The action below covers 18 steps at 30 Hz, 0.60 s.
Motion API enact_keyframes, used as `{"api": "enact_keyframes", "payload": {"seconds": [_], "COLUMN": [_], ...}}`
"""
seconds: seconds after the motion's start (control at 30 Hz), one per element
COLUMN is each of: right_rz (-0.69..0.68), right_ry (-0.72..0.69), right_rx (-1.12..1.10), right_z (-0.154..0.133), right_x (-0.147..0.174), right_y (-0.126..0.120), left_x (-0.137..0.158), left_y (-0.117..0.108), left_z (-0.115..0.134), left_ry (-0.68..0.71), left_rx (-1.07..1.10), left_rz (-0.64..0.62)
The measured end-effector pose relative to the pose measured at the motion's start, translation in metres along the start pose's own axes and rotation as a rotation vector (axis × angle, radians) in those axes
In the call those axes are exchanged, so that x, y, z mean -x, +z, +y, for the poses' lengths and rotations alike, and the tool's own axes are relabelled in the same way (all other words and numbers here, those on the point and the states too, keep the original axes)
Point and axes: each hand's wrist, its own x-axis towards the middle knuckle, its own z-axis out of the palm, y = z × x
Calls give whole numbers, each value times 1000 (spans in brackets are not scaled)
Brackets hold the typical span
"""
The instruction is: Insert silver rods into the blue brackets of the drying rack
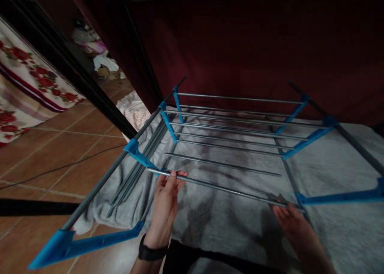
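A thin grey metal rod (222, 189) lies crosswise in both hands. My left hand (169, 190) pinches it near its left end, beside a blue plastic bracket (139, 157) of the rack frame. At the rod's right end, my right hand (288, 216) grips it close to another blue bracket (339, 197). Just beyond, a loose rod (222, 165) rests apart from the brackets. Farther back, several crossbars (240, 99) span between the blue brackets on both sides. Whether the held rod's left tip touches the bracket, I cannot tell.
A grey blanket (240, 226) lies under the rack, with a bundle of spare rods (139, 168) on its left. Dark red fabric (255, 46) hangs behind. Tiled floor (66, 146) with a thin cable (60, 170), a dark post (75, 70) and floral cloth (39, 74) are at left.
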Motion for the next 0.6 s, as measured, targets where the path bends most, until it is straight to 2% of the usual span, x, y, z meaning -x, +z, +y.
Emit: {"api": "enact_keyframes", "payload": {"seconds": [0.13,0.33,0.6], "right_rz": [-15,-11,-68], "right_ry": [-26,-42,-120], "right_rx": [194,259,299], "right_z": [9,14,8], "right_x": [5,3,20], "right_y": [-10,-11,3], "left_x": [-8,-21,-29], "left_y": [4,-2,-17], "left_z": [-5,-18,-32], "left_ry": [-27,-63,-162], "left_rx": [15,57,52], "left_rz": [-29,13,95]}}
